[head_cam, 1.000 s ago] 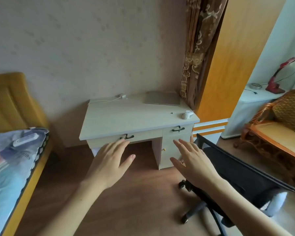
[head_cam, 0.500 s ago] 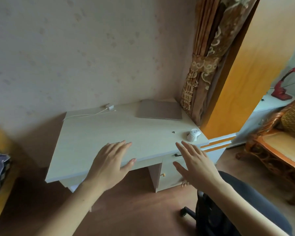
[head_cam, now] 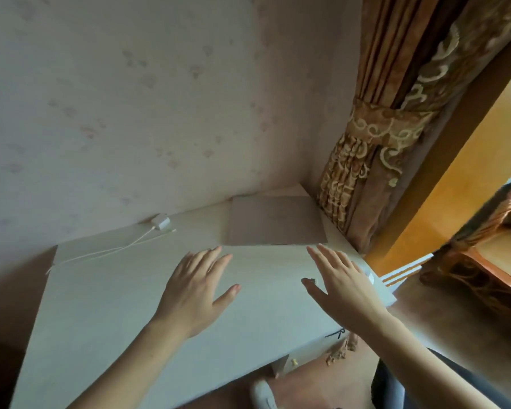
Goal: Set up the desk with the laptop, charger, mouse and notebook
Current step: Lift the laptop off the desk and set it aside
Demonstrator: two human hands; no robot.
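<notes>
**Both hands spread above the desk, short of the closed laptop**

The pale wood-grain desk [head_cam: 106,314] fills the lower half of the view, pushed against a wall with faint patterned paper. At its far right corner lies the laptop [head_cam: 275,221] — lid shut, flat on the surface, its right edge just beside the tied-back brown and gold curtain [head_cam: 375,149]. To the left of it, close to the wall, sits the white charger [head_cam: 160,222], with its thin cable [head_cam: 106,250] trailing away toward the desk's left edge.

The left hand [head_cam: 194,293] is held palm down over the middle of the desk, fingers stretched and slightly fanned, thumb out to the side; it grips nothing. Its fingertips reach to just short of the laptop's near edge. The right hand [head_cam: 341,283] is likewise flat and spread, empty, with fingertips just beside the laptop's near right corner. Whether either palm touches the desk cannot be told.

A small dark speck [head_cam: 311,280] lies on the desk beside the right thumb. Behind the right hand, at the desk's right edge, a sliver of a white object [head_cam: 370,276] shows — probably the mouse, mostly hidden. No notebook can be made out.

Below the front edge a dark drawer handle [head_cam: 335,333] shows, and a white shoe [head_cam: 261,394] on the wooden floor.
</notes>
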